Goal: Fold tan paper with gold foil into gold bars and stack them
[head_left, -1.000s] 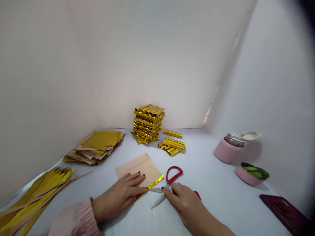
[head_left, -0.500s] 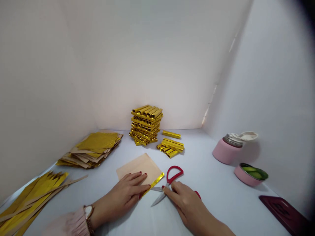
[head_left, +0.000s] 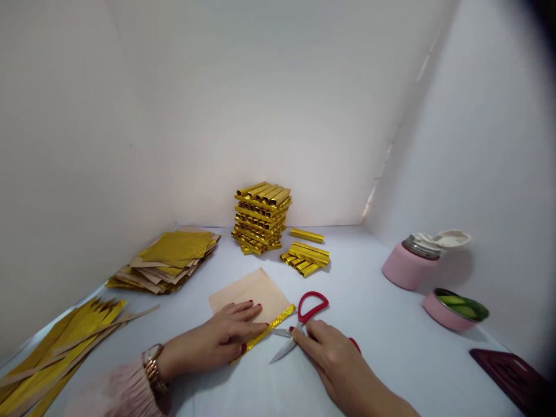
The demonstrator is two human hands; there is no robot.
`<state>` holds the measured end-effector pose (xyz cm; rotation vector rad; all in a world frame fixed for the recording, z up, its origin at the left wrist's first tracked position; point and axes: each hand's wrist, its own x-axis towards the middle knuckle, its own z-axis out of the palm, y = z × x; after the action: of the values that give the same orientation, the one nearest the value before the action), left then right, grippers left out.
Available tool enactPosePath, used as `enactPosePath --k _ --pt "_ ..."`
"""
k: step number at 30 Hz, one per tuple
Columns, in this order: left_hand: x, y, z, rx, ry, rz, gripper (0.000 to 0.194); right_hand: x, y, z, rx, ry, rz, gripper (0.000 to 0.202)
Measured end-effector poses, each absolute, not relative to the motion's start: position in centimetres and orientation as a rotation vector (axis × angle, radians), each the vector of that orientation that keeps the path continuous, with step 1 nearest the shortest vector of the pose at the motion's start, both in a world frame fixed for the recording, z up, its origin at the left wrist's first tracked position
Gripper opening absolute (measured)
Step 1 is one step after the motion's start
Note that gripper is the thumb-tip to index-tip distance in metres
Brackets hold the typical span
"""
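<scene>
A square tan paper sheet point(head_left: 254, 288) lies on the table, its near right edge folded over into a narrow gold foil strip point(head_left: 281, 317). My left hand point(head_left: 217, 337) rests on the sheet with fingers stretched out, the thumb and index finger on the gold strip. Close to its right, my right hand point(head_left: 334, 354) is closed over the scissors point(head_left: 313, 314). These have red handles, and their blades are spread apart, pointing left. One blade tip sits near the folded edge; whether it touches cannot be told. My palm covers part of the lower handle.
Behind stands a stack of gold paper tubes point(head_left: 263, 217), with several loose tubes point(head_left: 306, 258) beside it. To the left are a pile of gold sheets point(head_left: 176, 246) and cut gold strips point(head_left: 73, 341). On the right stand a pink jar point(head_left: 408, 266), a pink bowl point(head_left: 452, 315) with green pieces, and a dark red case point(head_left: 512, 373).
My left thumb and fingers have shifted slightly on the fold, so more of the gold strip shows. The scissors stay spread in my right hand. The whole view has shifted a little.
</scene>
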<state>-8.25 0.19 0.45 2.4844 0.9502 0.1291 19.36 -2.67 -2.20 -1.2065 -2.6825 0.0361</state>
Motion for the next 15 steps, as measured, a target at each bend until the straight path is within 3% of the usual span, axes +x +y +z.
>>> enactPosePath --k 6,11,15 --pt "-8.0 0.2 0.7 2.518 0.947 0.093 0.064 19.4 -2.7 -2.3 -1.197 -2.702 0.022 0.041" --pt "-7.1 -0.2 0.1 2.576 1.048 0.282 0.041 19.1 -2.8 -2.0 -1.216 -2.708 0.029 0.041" --pt "-6.8 -0.6 -0.9 2.67 1.092 0.37 0.049 19.1 -2.9 -1.9 -1.215 -2.705 0.022 0.042"
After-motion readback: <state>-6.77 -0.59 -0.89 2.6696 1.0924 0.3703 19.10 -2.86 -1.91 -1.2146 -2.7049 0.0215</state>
